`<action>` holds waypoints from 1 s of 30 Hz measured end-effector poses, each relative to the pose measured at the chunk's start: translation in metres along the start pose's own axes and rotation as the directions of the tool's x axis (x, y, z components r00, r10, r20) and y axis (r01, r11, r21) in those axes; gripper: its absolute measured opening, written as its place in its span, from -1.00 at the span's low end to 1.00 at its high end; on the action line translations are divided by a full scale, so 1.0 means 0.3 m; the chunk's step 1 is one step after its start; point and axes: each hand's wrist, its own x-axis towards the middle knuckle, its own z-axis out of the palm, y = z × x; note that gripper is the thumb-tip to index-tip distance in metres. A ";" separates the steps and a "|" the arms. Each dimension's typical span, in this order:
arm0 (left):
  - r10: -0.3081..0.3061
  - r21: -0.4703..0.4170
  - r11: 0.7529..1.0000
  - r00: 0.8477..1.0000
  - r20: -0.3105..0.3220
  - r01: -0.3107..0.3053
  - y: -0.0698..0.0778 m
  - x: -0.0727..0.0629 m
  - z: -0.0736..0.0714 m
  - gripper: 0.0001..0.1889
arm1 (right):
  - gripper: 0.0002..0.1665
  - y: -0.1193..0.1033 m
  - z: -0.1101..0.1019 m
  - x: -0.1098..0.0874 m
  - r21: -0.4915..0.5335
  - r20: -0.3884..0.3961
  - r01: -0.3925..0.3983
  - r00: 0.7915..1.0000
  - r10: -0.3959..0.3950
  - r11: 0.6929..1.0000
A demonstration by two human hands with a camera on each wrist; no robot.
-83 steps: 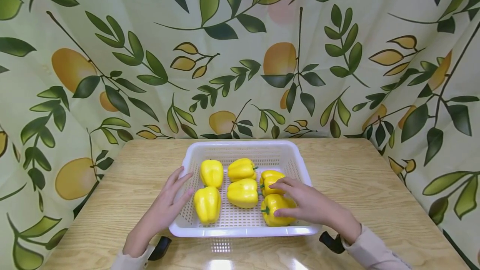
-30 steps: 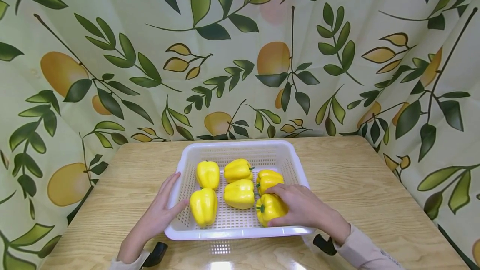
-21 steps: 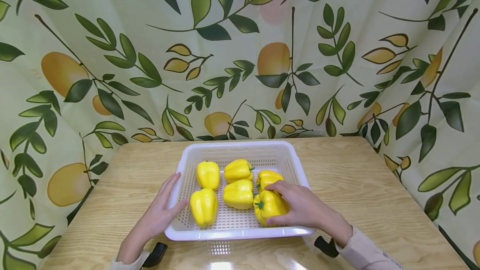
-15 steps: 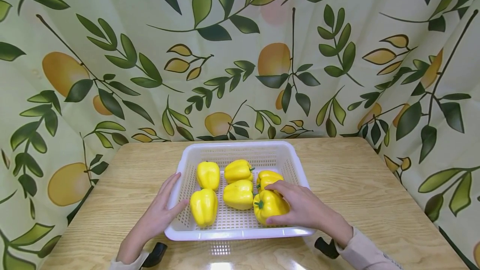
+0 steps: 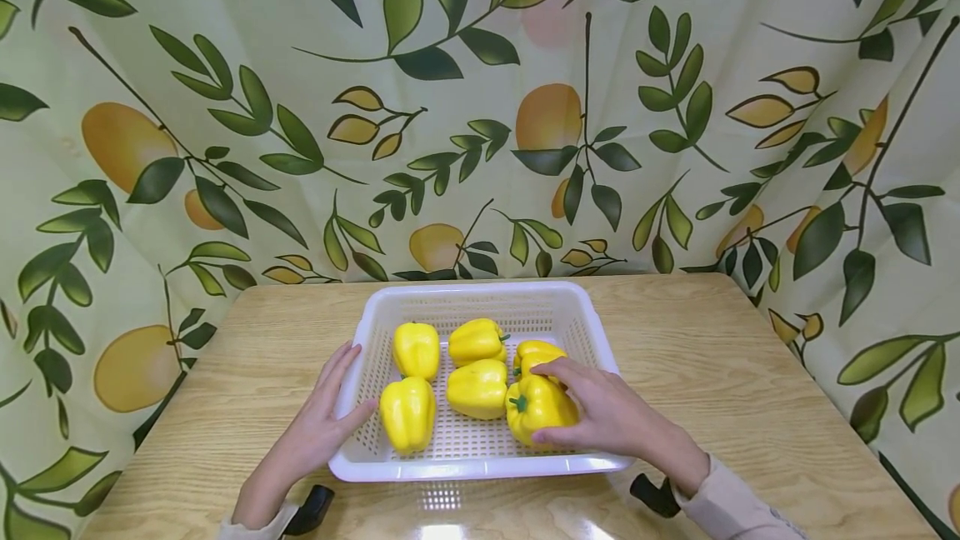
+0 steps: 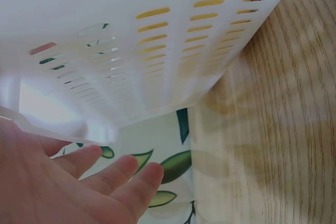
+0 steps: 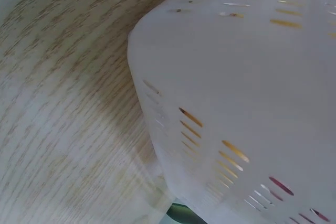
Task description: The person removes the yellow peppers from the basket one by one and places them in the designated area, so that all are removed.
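Observation:
A white slotted plastic basket (image 5: 480, 468) holds several yellow bell peppers. Around the near right bell pepper (image 5: 536, 411), my right hand (image 5: 615, 411) has its thumb in front and fingers behind; the pepper's green stem points left. Behind it, another pepper (image 5: 536, 352) is partly covered by my fingers. My left hand (image 5: 318, 419) rests at the basket's left rim, fingers fairly straight along the outside and thumb over the inner side. In the left wrist view, those fingers (image 6: 123, 177) extend past the rim. The right wrist view shows only the basket's outer wall (image 7: 236, 93), not the hand.
The other peppers lie in the left and middle of the basket, such as one at the near left (image 5: 408, 415). Beneath the basket is a wood-grain table (image 5: 697, 357). A leaf-and-fruit patterned cloth (image 5: 465, 107) hangs behind and at both sides.
My right hand has taken hold of the near right pepper and shifted it slightly left, turning its stem upward a little. My left hand has come down onto the basket's rim and stayed there.

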 end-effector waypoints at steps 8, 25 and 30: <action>0.030 -0.006 1.000 1.000 -0.004 -0.030 -0.009 0.001 0.002 -0.17 | -0.09 0.001 -0.029 -0.001 0.010 -0.075 0.037 0.997 -0.036 0.999; 0.029 -0.049 0.998 0.999 0.019 -0.028 -0.010 0.003 0.001 -0.25 | -0.13 0.052 -0.154 -0.001 0.013 -0.251 0.068 0.966 -0.063 0.998; 0.020 -0.047 0.999 1.000 0.019 -0.019 -0.008 0.003 0.002 -0.24 | -0.13 0.067 -0.191 -0.005 0.017 -0.272 0.042 0.962 -0.036 0.999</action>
